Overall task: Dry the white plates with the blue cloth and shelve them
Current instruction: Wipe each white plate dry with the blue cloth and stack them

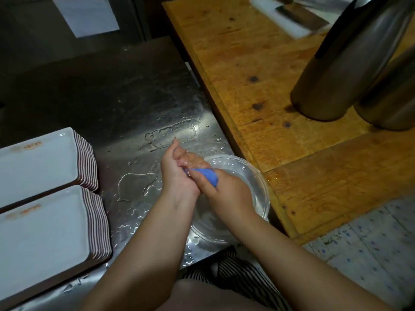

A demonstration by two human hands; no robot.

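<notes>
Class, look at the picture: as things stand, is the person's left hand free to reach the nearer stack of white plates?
Probably not yet. The left hand and the right hand both grip the blue cloth over the clear bowl. The wet steel counter toward the nearer stack of white plates lies open.

Both hands (197,176) around blue cloth (207,175)

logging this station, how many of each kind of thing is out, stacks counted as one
stacks of white plates: 2
blue cloth: 1, wrung by the left hand and right hand
clear bowl: 1
metal canisters: 2
cleaver: 1
white board under it: 1
total: 8
</notes>
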